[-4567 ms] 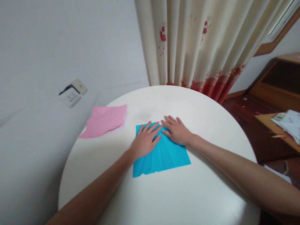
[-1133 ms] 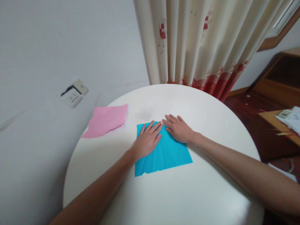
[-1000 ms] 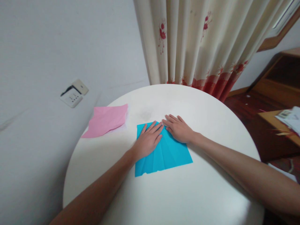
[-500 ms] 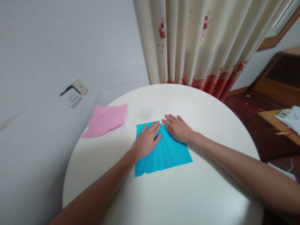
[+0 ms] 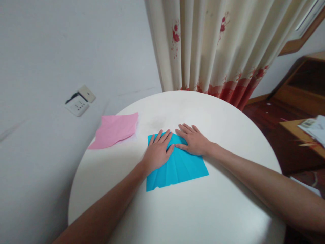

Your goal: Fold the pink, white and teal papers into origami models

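Note:
A creased square of blue paper [image 5: 181, 167] lies flat near the middle of the round white table [image 5: 177, 210]. My left hand [image 5: 157, 151] rests palm down on the paper's far left part, fingers slightly spread. My right hand [image 5: 193, 139] lies flat on the far right part, its thumb reaching toward my left thumb. Both hands press on the sheet without gripping it. The far edge of the paper is partly hidden under them.
A pink paper sheet [image 5: 115, 129] lies at the table's far left edge, overhanging it. A wall socket [image 5: 79, 101] sits on the white wall to the left. A flowered curtain [image 5: 218, 47] hangs behind the table. Wooden furniture [image 5: 299, 88] with papers stands at right.
My left hand has slid slightly to the left on the blue paper and my right thumb has stretched out toward it. The paper has stayed in place.

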A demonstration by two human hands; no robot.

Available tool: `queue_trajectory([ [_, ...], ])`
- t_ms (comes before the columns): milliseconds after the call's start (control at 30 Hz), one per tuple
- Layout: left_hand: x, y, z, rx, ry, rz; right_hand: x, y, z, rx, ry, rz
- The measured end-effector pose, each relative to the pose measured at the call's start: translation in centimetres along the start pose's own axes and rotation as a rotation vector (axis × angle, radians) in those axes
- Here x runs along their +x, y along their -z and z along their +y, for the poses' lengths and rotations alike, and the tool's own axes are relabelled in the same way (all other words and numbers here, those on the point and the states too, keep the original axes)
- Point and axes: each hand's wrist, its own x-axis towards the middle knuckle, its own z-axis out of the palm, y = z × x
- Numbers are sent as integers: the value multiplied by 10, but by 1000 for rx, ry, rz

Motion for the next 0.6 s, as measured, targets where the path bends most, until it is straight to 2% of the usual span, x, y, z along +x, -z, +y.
queue_trajectory([
  [600, 0, -3, -2, -3, 42, 33, 2, 1, -1, -5, -19, -4],
])
